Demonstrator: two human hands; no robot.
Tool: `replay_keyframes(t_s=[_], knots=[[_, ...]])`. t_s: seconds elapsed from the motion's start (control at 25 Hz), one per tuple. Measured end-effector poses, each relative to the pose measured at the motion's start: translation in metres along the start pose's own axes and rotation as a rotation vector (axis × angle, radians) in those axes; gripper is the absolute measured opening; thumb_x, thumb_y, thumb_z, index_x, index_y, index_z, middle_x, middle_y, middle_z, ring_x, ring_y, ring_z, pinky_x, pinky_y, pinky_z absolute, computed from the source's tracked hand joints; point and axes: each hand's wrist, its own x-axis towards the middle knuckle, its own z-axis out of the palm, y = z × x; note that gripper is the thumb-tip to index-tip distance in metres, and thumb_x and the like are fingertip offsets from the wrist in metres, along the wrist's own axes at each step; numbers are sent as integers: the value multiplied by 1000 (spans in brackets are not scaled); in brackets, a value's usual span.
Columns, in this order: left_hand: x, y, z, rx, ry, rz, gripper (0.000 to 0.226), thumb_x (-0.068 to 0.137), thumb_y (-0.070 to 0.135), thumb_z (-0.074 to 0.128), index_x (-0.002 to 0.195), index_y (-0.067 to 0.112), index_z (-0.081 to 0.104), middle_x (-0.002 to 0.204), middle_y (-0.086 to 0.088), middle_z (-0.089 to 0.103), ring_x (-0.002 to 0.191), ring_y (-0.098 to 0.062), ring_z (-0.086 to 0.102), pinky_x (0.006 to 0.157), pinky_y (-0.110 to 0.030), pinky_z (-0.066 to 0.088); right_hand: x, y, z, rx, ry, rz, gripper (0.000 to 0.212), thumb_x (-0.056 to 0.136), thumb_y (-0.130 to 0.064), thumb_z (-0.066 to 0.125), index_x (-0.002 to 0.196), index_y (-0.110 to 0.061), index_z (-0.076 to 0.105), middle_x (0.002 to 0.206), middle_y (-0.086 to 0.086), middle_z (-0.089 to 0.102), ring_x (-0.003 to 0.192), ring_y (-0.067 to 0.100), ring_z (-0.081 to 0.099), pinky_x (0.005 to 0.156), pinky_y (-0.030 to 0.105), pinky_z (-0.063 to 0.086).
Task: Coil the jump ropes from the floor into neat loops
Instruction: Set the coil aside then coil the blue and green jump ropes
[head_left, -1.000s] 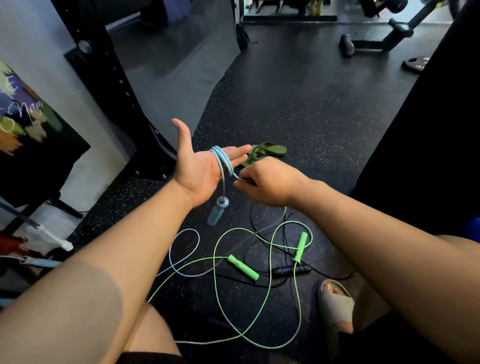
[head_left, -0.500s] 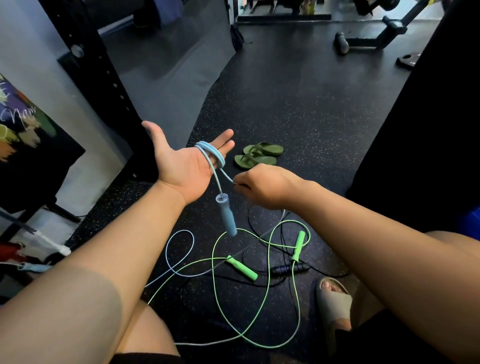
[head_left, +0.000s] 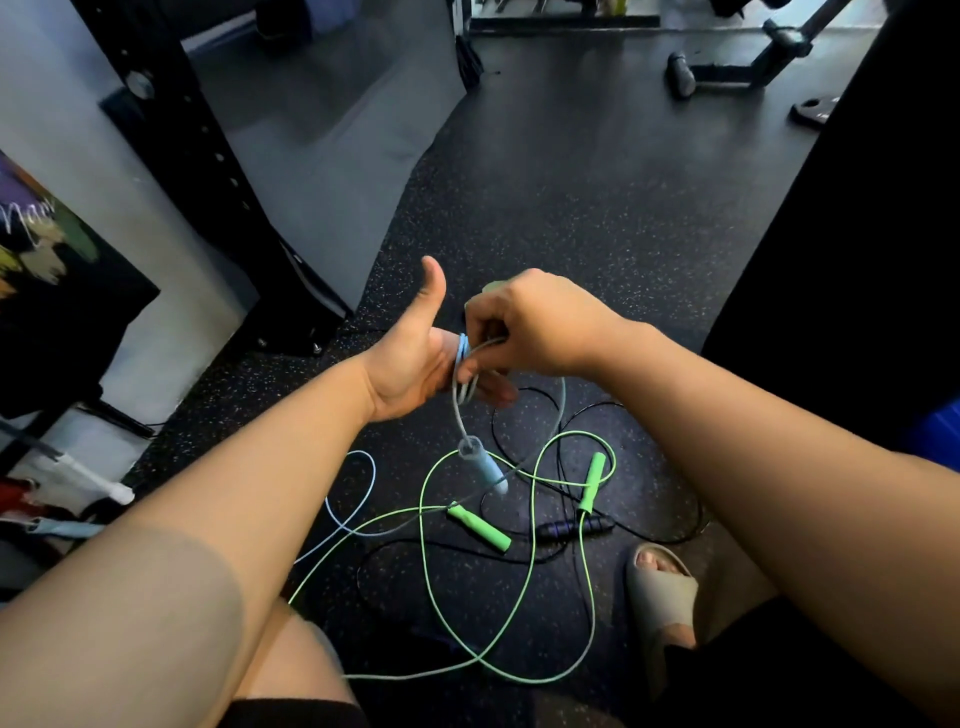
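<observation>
Where looped, rope (head_left: 462, 347) round left fingers (head_left: 497, 391)

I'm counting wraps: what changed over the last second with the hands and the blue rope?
The right hand, pinching the blue rope, rose from beside the left hand to above its fingers, carrying the rope over them. The left hand turned thumb-up. The blue handle hangs farther below it. Nothing was let go. The green rope and black rope lie on the floor as before.

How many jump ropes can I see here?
3: the blue rope wound round the left hand, the green rope and the black rope tangled on the floor. More may be hidden.
</observation>
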Motion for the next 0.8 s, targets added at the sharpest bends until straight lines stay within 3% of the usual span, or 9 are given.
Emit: replay_keyframes(t_s=[0.16,0.36,0.44,0.52,0.64,0.8], knots=[[-3,2,1,-61,1,-14,128,69,87,-18,88,-11,62,71,-19,69,77,-36,69,87,-33,51,-2,7,3,352,-43,-19,23,83,-41,77,81,-22,64,68,-4,67,62,9,61,62,32,50],[-10,8,0,-215,-61,2,125,61,96,-9,84,-3,63,58,-14,63,64,-32,64,85,-43,49,-7,28,19,401,30,63,11,96,-31,63,88,-24,60,77,7,62,61,12,55,62,31,48],[-12,11,-2,-332,-30,55,123,58,98,-8,81,-1,61,56,-12,61,63,-31,62,84,-41,46,-7,29,29,441,39,99,14,101,-28,56,87,-24,58,76,3,61,63,12,56,63,26,47],[-14,13,-3,-467,19,115,124,57,101,-4,81,-1,63,60,-12,62,67,-31,61,84,-38,48,-7,26,42,470,28,152,21,103,-26,50,83,-25,54,77,4,60,67,10,53,67,27,46],[-15,12,-5,-705,117,229,125,60,102,9,98,-3,64,77,-14,69,79,-31,68,87,-36,55,-10,27,61,527,-55,239,21,104,-25,47,86,-19,56,74,4,61,66,13,54,69,37,48],[-15,12,-12,-860,284,390,127,66,100,16,124,-6,55,107,-20,70,110,-37,67,110,-43,45,-13,23,69,570,-214,294,16,103,-23,50,105,-14,62,69,1,69,61,13,62,66,34,53]])
